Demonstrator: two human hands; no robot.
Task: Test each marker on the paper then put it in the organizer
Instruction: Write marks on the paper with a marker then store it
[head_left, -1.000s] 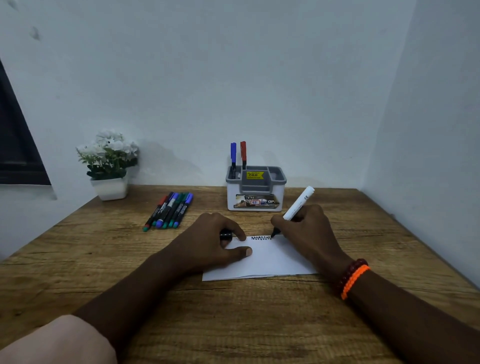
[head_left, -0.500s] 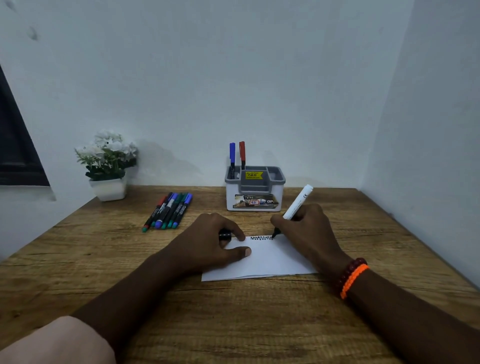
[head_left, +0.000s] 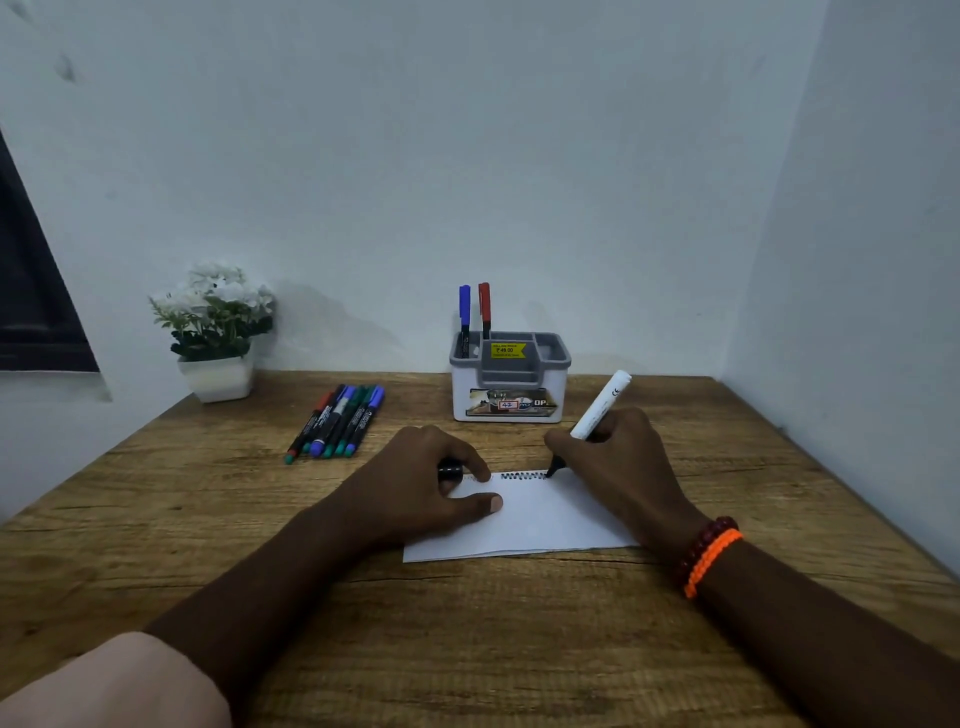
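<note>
Here, on a wooden desk (head_left: 156, 519), a potted white flower (head_left: 215, 332) stood far left. To its right lay a row of capped markers (head_left: 337, 423). Nearer, the left hand (head_left: 415, 483) held a black cap (head_left: 450, 473) in curled fingers, thumb pressing the white paper (head_left: 545, 525). Behind stood a grey-and-white organizer (head_left: 511, 384) holding a blue and a red marker upright. At right, the right hand (head_left: 623, 467) pinched a white marker (head_left: 600, 405), tip touching a black zigzag scribble (head_left: 522, 475) along the paper's far edge.
</note>
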